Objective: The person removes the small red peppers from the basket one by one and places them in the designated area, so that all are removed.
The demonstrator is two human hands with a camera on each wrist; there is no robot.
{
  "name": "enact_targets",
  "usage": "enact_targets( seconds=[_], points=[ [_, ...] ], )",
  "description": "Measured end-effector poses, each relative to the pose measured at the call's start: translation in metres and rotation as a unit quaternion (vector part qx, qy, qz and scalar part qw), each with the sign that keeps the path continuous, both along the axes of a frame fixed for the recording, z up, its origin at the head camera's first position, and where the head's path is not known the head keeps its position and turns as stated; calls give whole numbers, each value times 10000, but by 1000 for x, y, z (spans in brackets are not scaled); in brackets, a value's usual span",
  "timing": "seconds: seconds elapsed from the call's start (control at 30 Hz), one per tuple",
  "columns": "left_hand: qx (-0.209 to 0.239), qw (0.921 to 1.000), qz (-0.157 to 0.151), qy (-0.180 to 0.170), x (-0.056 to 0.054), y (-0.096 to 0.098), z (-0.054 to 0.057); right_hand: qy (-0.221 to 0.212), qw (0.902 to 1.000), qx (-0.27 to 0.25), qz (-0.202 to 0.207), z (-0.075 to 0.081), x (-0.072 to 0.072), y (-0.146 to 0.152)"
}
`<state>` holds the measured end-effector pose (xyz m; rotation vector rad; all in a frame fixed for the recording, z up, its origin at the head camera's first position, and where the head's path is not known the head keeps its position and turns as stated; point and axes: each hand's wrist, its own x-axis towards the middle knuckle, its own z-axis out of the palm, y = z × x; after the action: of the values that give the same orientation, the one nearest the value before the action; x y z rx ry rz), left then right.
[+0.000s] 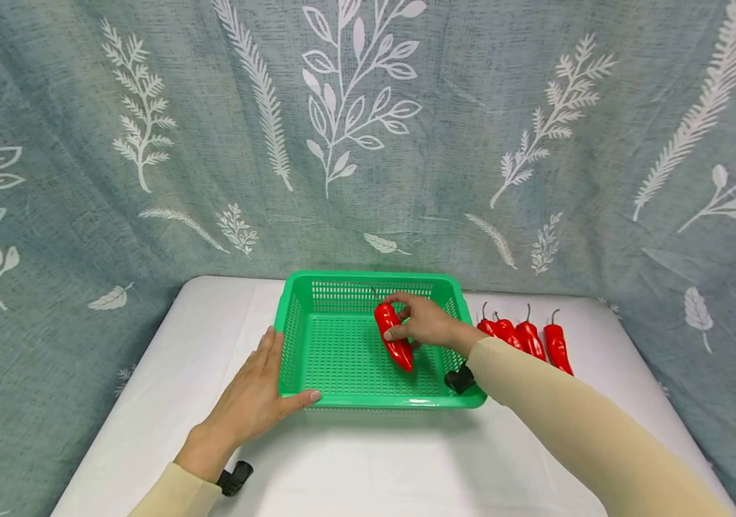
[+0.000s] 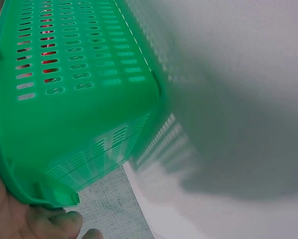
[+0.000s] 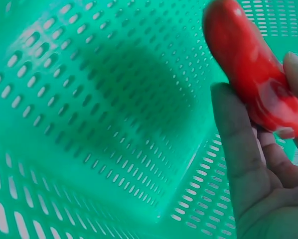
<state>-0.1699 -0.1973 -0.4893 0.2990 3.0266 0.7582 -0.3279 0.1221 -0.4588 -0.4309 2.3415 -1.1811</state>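
Thumb and fingers of my right hand (image 1: 429,321) pinch a red pepper (image 1: 395,337) inside the green plastic basket (image 1: 368,401). The pepper slants, its stem end toward the back. In the right wrist view the pepper (image 3: 248,62) is held above the perforated basket floor, whose surface carries a shadow. My left hand (image 1: 253,398) rests at the basket's front left corner, fingers fairly straight along the left rim and thumb over the front rim. The left wrist view shows fingertips (image 2: 64,224) by the rim, with red glimpsed through the basket's slots.
Several red peppers (image 1: 558,347) lie in a row on the white table (image 1: 368,467), right of the basket and partly behind my right sleeve. A grey-green curtain (image 1: 445,179) with white leaf patterns hangs behind the table. Black wrist cameras are strapped under both wrists.
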Motion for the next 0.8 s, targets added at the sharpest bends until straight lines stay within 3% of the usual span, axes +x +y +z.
enact_targets(
  seconds=[0.33, 0.8],
  points=[
    [-67, 10000, -11, -26, 1, 1, 1, 172, 9990, -231, -339, 21, 5, 2],
    [-75, 10000, -38, -41, 2, 2, 3, 519, 9955, -483, -624, 35, 10, 12]
  ],
)
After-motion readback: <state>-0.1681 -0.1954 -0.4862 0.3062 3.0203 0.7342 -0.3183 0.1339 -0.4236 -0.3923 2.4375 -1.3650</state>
